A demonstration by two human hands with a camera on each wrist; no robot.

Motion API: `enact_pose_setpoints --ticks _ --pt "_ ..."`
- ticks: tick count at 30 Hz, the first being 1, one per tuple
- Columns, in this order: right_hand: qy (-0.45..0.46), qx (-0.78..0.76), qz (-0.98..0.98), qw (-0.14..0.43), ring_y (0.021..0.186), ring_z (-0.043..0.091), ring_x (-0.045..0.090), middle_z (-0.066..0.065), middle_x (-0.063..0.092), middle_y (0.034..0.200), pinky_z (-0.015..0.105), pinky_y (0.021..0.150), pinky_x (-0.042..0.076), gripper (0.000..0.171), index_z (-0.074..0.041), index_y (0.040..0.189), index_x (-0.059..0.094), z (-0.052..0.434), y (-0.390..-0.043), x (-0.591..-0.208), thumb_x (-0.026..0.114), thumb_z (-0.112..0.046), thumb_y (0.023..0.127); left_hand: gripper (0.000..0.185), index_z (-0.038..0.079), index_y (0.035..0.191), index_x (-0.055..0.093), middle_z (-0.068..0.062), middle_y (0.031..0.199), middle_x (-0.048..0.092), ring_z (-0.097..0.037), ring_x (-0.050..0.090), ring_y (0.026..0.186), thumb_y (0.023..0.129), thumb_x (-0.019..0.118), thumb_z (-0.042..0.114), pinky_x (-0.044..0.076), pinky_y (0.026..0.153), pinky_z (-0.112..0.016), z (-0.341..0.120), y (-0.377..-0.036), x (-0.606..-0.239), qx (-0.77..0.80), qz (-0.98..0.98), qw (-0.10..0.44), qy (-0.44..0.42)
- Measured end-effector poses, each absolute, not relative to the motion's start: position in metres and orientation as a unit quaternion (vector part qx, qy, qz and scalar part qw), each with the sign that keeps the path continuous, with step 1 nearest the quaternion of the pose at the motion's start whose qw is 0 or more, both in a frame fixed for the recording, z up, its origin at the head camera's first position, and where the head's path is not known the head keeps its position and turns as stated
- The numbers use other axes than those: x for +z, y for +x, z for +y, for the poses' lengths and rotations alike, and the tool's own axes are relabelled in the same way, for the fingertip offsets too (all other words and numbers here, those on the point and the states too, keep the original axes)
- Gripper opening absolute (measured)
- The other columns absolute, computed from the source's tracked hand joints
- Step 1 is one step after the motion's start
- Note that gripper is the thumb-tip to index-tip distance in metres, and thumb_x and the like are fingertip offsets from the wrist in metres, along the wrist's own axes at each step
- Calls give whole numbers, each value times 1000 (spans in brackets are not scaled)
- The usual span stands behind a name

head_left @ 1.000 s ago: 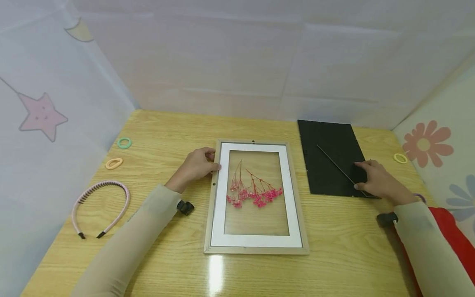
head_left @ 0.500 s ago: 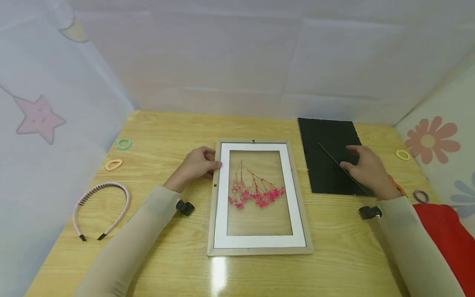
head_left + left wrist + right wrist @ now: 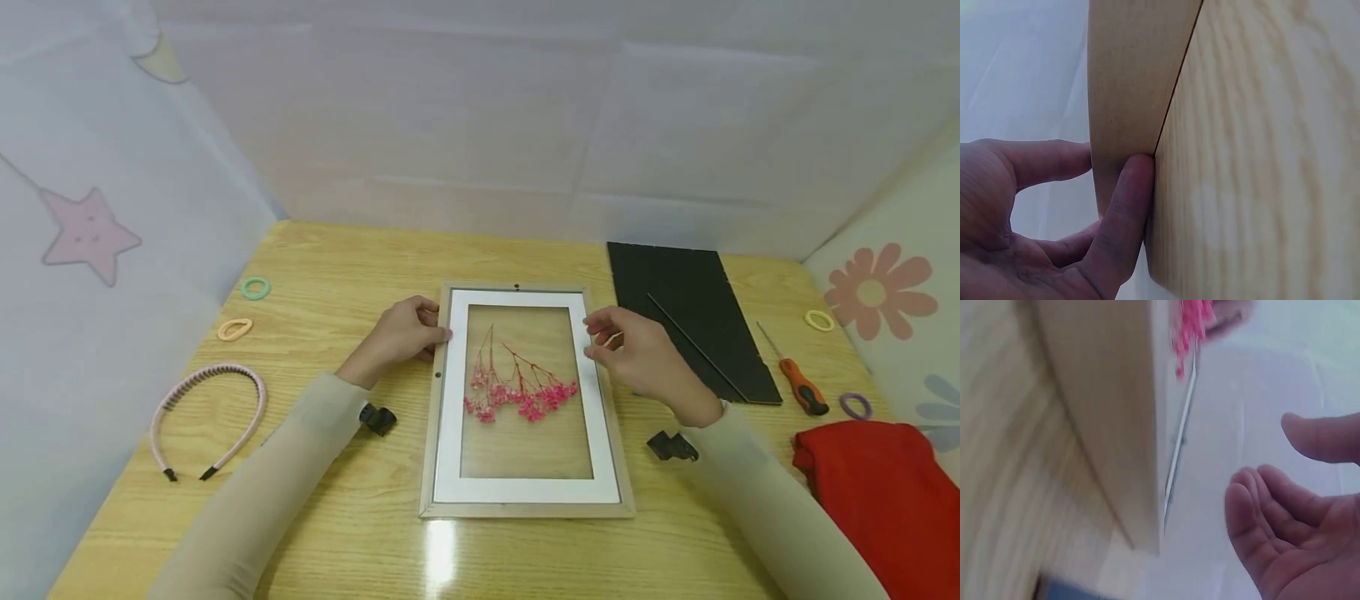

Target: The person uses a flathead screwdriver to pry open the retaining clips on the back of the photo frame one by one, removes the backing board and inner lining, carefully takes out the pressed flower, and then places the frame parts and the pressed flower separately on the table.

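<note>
The left forearm slants in from the near left, and its hand [image 3: 397, 333] grips the picture frame's [image 3: 525, 510] left edge, thumb over the rim, a fingertip against the outer side, down by the table [image 3: 337, 258]. The right arm angles in from the near right; that hand [image 3: 633, 346] hangs over the opposite edge, thumb and bent fingers parted, grasping nothing and apart from the wood.

The one frame lies flat mid-table, with one white mat [image 3: 525, 491] and two pink flower sprigs [image 3: 532, 404]. To the far right: one black board [image 3: 663, 271] with one thin rod [image 3: 693, 342] on it, and one screwdriver [image 3: 802, 387] beside it. I count four rings: green [image 3: 257, 296] and peach [image 3: 232, 337] at left, yellow [image 3: 822, 328] and purple [image 3: 843, 407] at right.
</note>
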State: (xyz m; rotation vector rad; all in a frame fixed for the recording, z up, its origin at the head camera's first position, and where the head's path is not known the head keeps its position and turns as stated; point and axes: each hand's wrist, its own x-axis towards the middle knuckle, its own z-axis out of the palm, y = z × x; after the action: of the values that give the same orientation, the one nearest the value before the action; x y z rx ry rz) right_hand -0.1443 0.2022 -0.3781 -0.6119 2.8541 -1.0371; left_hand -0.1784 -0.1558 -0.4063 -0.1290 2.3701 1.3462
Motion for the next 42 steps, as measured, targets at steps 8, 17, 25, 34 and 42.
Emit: enact_pose_setpoints --ticks 8,17,25,34,42 --pt "-231 -294 921 108 88 16 61 6 69 101 31 79 55 29 -3 118 66 172 -136 -387 73 -15 93 60 4 145 46 -15 127 57 -22 71 83 93 72 20 65 71 -31 -153 -181 -407 486 848 206 -44" --pt "-242 -230 935 121 84 13 57 1 64 95 30 78 54 27 -6 114 65 166 -132 -399 74 -17 91 59 5 144 46 -14 124 57 -24 71 85 93 72 21 65 71 -32 -154 -180 -410 483 852 200 -42" --pt "-260 -221 932 122 81 11 55 -1 62 91 24 74 53 14 -9 107 65 164 -132 -404 68 -11 93 60 7 145 45 -14 126 56 -24 71 87 94 72 23 65 73 -32 -160 -176 -415 481 851 207 -51" --pt "-206 -253 935 137 76 12 57 -2 65 86 24 66 51 7 -12 101 66 158 -134 -405 69 -13 95 62 6 146 44 -15 127 56 -24 71 88 94 72 23 65 73 -32 -160 -176 -414 480 852 205 -43" --pt "-202 -259 934 140 70 11 56 -3 65 81 24 62 49 5 -12 97 66 158 -137 -402 70 -15 95 59 5 144 45 -16 127 56 -24 70 85 94 72 21 65 72 -33 -159 -176 -411 484 851 199 -45"
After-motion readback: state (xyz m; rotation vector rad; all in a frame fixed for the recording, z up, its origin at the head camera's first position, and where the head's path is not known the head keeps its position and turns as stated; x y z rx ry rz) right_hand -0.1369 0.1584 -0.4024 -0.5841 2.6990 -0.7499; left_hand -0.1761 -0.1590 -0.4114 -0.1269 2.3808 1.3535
